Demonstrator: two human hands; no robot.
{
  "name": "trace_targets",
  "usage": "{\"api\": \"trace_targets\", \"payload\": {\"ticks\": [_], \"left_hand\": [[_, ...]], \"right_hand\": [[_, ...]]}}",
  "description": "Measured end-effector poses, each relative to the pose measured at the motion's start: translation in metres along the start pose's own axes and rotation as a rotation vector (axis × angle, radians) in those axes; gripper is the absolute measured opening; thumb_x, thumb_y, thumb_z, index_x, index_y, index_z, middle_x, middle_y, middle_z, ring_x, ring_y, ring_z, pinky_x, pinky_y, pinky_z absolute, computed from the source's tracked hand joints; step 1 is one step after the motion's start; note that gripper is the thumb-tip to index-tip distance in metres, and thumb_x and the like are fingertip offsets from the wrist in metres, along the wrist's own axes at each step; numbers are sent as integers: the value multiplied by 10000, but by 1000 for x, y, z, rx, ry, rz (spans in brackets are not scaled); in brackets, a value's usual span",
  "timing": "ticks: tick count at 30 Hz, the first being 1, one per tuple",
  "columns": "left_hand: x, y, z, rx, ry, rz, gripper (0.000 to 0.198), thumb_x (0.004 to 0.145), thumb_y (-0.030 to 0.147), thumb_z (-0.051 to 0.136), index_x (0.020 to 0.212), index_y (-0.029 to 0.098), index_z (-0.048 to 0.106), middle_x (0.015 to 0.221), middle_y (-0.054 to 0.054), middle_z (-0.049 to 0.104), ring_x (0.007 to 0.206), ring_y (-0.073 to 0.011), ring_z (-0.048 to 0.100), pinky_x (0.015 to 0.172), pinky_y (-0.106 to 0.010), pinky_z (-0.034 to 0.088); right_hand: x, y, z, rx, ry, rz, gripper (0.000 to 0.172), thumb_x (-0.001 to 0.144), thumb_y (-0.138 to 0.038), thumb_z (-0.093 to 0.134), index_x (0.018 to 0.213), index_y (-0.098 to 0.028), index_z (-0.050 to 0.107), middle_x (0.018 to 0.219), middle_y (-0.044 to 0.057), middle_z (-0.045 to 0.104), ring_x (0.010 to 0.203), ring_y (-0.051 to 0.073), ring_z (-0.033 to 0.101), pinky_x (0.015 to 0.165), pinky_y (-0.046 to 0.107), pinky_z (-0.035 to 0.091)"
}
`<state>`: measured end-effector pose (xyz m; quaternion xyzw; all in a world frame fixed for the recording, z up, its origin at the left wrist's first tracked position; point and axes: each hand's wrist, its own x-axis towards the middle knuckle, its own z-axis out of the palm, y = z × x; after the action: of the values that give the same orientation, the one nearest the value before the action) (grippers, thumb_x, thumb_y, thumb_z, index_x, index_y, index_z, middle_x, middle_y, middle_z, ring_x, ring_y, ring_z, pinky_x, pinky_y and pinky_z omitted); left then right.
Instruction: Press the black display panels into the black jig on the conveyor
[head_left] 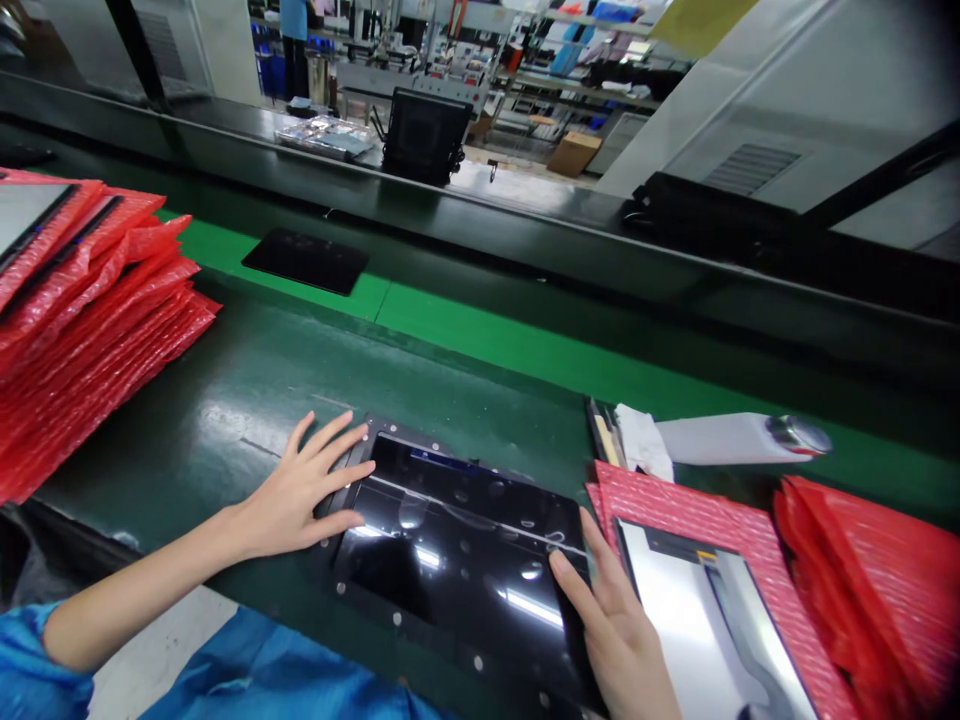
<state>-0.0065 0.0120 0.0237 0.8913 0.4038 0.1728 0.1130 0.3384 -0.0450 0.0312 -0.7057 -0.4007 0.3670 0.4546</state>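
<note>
A black glossy screen panel (465, 540) lies in a dark flat fixture (397, 619) dotted with small round metallic spots, on the green bench in front of me. My left hand (307, 490) is spread open, fingertips and thumb at the panel's left edge. At the right edge, my right hand (611, 610) has its thumb over the glass and its fingers along the side, gripping that edge. Some right fingers are hidden. Beside this hand, a silver-backed display panel (682, 620) with a flex strip lies on red bubble wrap (690, 500).
Stacked red bubble-wrap bags (112, 330) stand at left, more red wrap (877, 590) at right. A white bottle (720, 440) lies beside white tissue (643, 440) and thin tools (604, 435). Another black panel (306, 260) rests on the green strip beyond, before a raised ledge (525, 215).
</note>
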Motion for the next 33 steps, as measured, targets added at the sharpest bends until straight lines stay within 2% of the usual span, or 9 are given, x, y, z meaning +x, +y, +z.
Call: {"api": "trace_targets", "payload": {"ticks": [3, 8, 13, 18, 21, 23, 26, 29, 33], "left_hand": [[-1, 2, 0, -55, -12, -49, 477, 985, 355, 476, 1455, 282, 432, 1617, -92, 237, 1519, -334, 64, 1181, -661, 146], [-1, 7, 0, -48, -78, -36, 490, 1007, 265, 413, 1492, 317, 366, 1635, -85, 166, 1518, -328, 31, 1184, -673, 106], [0, 9, 1, -38, -85, -9, 544, 988, 283, 478, 1501, 382, 326, 1648, -61, 30, 1509, -360, 34, 1172, -695, 95], [2, 8, -10, -68, -140, 49, 632, 956, 395, 542, 1527, 349, 275, 1646, -84, 1, 1503, -376, -20, 1172, -697, 84], [4, 7, -16, -45, -184, 90, 790, 876, 550, 606, 1539, 302, 255, 1642, -133, -2, 1495, -402, -44, 1160, -712, 59], [4, 8, -17, -18, -184, 101, 860, 836, 585, 636, 1541, 290, 243, 1639, -154, 20, 1495, -411, -33, 1149, -724, 47], [2, 11, -12, 50, -160, 93, 881, 831, 555, 660, 1543, 269, 226, 1632, -183, 58, 1497, -415, 18, 1135, -736, 55], [-4, 14, -3, 157, -131, 102, 842, 849, 560, 634, 1532, 237, 265, 1621, -214, 96, 1491, -433, 72, 1112, -757, 79], [-5, 11, 10, 295, -65, 127, 718, 889, 493, 593, 1504, 208, 357, 1594, -255, 178, 1469, -465, 154, 1087, -786, 79]], "right_hand": [[-1, 1, 2, -18, 35, 57, 827, 750, -565, 712, 1476, -284, 434, 1556, 4, 386, 1461, 288, 273, 1199, 463, 205], [-9, -11, 5, -46, 33, 62, 836, 763, -545, 712, 1495, -282, 405, 1572, -2, 359, 1469, 281, 256, 1216, 448, 153], [-17, -21, 10, -29, 54, 63, 829, 791, -527, 698, 1511, -269, 379, 1575, 1, 354, 1467, 278, 262, 1213, 424, 191], [-19, -26, 13, -72, 89, 84, 885, 748, -571, 710, 1501, -222, 405, 1573, 20, 357, 1471, 288, 249, 1191, 388, 270], [-18, -22, 12, -68, 98, 146, 935, 704, -619, 726, 1492, -224, 411, 1488, 72, 479, 1389, 333, 400, 1163, 463, 323], [-15, -15, 9, -74, 96, 149, 924, 699, -631, 726, 1473, -226, 424, 1385, 98, 565, 1271, 346, 519, 1103, 508, 391], [-10, -3, -2, -229, 67, -46, 764, 755, -606, 687, 1388, -215, 517, 1234, 98, 606, 1120, 307, 584, 989, 474, 476], [-1, 4, -21, -430, -34, -242, 547, 834, -552, 623, 1270, -223, 621, 1064, 86, 590, 999, 272, 587, 878, 433, 511], [23, -4, -45, -538, -158, -335, 379, 908, -462, 544, 1200, -251, 663, 997, 82, 564, 984, 265, 583, 890, 432, 493]]}}
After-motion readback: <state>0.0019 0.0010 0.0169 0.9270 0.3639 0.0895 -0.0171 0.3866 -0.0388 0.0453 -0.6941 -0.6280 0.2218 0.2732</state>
